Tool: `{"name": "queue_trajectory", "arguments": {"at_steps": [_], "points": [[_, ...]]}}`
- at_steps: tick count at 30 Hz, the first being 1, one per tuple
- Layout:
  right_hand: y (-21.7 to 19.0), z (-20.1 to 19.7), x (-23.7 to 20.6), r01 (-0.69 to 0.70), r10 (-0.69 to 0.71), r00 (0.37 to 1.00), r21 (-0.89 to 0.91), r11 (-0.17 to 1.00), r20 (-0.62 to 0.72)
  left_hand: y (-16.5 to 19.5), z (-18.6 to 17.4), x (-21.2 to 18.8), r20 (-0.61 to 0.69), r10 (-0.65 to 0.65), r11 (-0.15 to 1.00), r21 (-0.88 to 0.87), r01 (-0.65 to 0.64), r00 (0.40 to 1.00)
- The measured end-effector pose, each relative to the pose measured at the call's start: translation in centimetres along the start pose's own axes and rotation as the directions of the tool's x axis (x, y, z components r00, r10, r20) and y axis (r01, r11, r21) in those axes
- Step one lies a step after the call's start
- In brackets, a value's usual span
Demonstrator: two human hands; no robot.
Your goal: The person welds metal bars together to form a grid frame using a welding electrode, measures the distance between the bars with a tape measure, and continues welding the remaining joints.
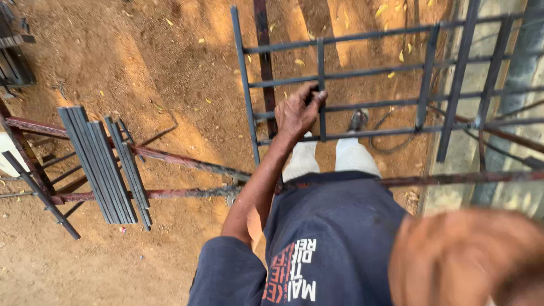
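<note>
Ok so looking down from the head cam: left hand is closed round an upright bar of a dark metal grille frame, fingers wrapped right round it, thumb side up, approx where that upright crosses the middle rails. The frame sits out in front of the person, above the red dirt ground, its right side running over toward a concrete wall. Can't tell if it's propped on anything or only held.

Right hand is a big blur bottom right, v close to the lens. Can't tell if it's open, closed or holding anything.

IMO to hold a frame like this well w/ one hand: keep the grip at a joint where bars cross so it can't slide, wrist straight, and get the other hand on a far upright before shifting it, bc a wide grille will prob swing or twist from a single hold. Also mind the feet, a shoe shows thru the bars right under it, next to a dark cable on the dirt.

Containers: none in view tbh. Closest thing is a rusty steel rack on the left w/ a bundle of grey flat bars lying across its rails, side by side. Few yellow leaves scattered on the dirt.
</note>
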State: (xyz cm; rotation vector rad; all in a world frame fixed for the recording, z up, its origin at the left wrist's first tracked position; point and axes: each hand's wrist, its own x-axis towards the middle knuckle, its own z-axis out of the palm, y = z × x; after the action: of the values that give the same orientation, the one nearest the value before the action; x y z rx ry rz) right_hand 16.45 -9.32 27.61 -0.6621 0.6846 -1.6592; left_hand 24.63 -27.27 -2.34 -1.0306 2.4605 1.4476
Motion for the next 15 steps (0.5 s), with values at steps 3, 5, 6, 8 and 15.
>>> {"name": "queue_trajectory", "arguments": {"at_steps": [3,5,6,8,15], "points": [[-1.6,-9.6,1.4,-0.146,0.28,0.886,-0.351,0.925,0.369,0.3,-0.3,0.6,-0.019,0.01,0.995,0.102,-0.008,1.0],[0.1,-14.0,-0.6,-0.378,0.511,0.848,-0.517,0.768,0.139,0.3,-0.6,0.8,0.065,-0.06,0.994,0.092,0.054,0.996],[0.6,-15.8,-2.2,-0.414,0.512,0.859,-0.556,0.721,0.024,0.1,-0.7,0.9,0.059,-0.046,0.997,0.063,0.042,0.997],[0.9,-18.8,-5.4,-0.498,0.482,0.852,-0.602,0.624,-0.205,-0.2,-0.5,0.8,0.057,-0.026,1.0,0.006,0.025,0.998],[3.5,-26.1,-8.8,-0.447,-0.094,0.894,-0.86,-0.244,-0.438,-0.6,0.5,0.9,0.058,-0.024,0.996,0.084,0.019,0.998]]}}
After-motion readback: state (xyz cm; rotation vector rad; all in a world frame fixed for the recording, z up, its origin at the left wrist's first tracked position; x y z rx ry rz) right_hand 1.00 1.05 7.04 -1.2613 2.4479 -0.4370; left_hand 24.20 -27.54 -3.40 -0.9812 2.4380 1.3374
